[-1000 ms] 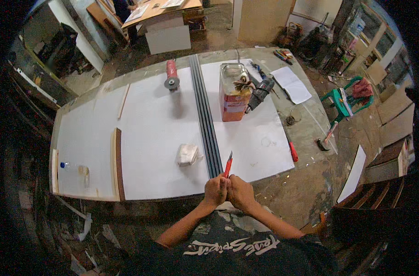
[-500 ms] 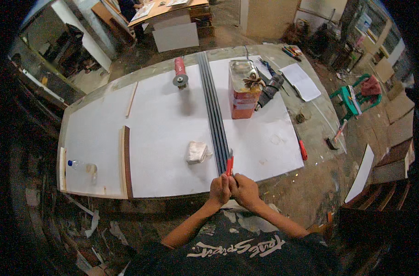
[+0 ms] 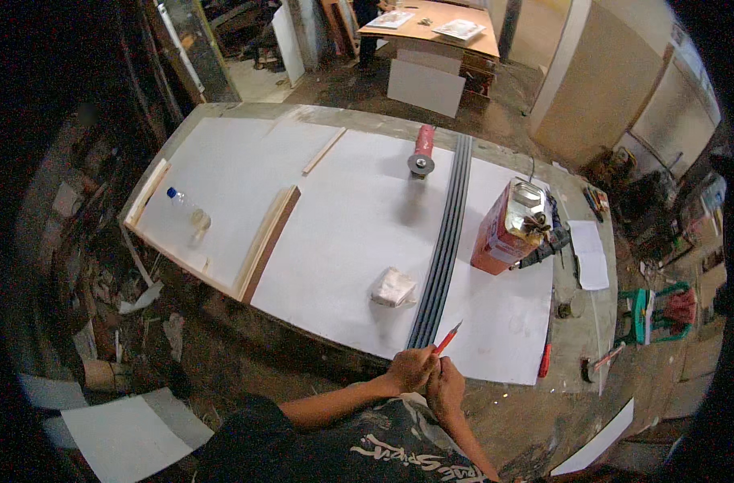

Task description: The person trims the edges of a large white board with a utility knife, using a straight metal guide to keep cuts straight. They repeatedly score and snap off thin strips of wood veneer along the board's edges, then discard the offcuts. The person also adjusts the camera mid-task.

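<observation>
My left hand [image 3: 413, 369] and my right hand [image 3: 445, 388] are closed and pressed together at the table's near edge. From between them sticks a red cutter knife [image 3: 446, 340], its pointed grey tip aimed away from me. Its lower end is hidden by my fingers, so how each hand grips it is partly covered. Just beyond my hands, a bundle of long dark grey strips [image 3: 447, 241] runs across the white sheet [image 3: 343, 241] to the far edge. A folded whitish cloth [image 3: 394, 288] lies left of the strips.
A red angle grinder [image 3: 422, 151] lies beyond the cloth, and a red tin can [image 3: 504, 233] stands right of the strips. Wooden strips [image 3: 272, 241] and a plastic bottle [image 3: 191, 211] are on the left. A hammer [image 3: 596, 366], papers [image 3: 590, 253] and a green chair [image 3: 653, 314] are at right.
The view has turned, so the table appears slanted and shifted right. My hands remain together around the red knife, which now tilts to the right with more of its grey tip showing.
</observation>
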Demonstrator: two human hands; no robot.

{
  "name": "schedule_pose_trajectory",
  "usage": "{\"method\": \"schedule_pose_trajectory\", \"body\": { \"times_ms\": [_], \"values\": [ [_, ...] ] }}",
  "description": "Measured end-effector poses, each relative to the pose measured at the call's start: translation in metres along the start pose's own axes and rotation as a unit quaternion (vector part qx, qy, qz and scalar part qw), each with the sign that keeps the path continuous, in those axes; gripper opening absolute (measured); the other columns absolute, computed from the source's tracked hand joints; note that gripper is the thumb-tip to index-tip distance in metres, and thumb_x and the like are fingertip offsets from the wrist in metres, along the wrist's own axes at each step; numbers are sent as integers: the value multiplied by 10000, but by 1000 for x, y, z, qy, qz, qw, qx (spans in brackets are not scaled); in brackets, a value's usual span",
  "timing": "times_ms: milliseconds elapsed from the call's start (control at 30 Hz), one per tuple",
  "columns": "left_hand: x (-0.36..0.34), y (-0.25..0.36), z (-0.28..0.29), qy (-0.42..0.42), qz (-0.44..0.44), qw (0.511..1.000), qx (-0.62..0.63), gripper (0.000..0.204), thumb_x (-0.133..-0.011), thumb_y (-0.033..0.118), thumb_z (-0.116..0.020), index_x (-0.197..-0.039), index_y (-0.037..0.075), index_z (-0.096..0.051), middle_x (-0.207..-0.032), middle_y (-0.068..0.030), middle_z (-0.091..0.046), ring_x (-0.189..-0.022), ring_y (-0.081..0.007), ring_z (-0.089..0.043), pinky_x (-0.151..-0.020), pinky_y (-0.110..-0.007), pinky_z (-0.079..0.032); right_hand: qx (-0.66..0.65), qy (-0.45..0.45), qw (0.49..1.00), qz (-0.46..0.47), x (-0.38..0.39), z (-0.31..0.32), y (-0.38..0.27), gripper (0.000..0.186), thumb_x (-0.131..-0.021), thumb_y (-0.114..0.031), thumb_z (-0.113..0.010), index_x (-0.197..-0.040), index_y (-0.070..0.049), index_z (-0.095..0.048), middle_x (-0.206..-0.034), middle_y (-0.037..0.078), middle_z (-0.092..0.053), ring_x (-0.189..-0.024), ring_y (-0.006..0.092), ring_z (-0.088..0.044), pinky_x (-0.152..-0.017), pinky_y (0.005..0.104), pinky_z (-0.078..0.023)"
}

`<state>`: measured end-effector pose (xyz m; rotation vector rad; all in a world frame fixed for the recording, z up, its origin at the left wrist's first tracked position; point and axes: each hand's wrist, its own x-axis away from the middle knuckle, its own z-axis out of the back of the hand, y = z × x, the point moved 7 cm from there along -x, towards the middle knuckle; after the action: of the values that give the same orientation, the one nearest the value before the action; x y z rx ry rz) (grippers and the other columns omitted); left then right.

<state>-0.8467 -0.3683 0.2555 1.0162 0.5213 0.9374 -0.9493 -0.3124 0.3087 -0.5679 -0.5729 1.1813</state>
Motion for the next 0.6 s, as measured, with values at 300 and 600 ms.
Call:
{"method": "schedule_pose_trajectory", "body": {
  "times_ms": [300,600],
  "values": [
    [18,2,4,68,-164,984,-16,640,-950,687,-506,-1080,78,-654,-891,-165,-675,-834,-418,-674,-699,-499,-520,-593,-362,599,-399,21,-42,29,367,-1076,-358,-417,-765,-208,-540,-587,-76,-466,-423,88,-336,-395,273,-316],
    [55,-29,-14,214,-45,973,-69,499,-1049,472,-433,-1155,27,-633,-748,-192,-666,-675,-400,-680,-598,-483,-521,-257,-201,945,-30,11,-52,46,409,-1083,-454,-483,-1167,-74,-609,-892,186,-701,-784,338,-687,-676,449,-521]
  ]
}}
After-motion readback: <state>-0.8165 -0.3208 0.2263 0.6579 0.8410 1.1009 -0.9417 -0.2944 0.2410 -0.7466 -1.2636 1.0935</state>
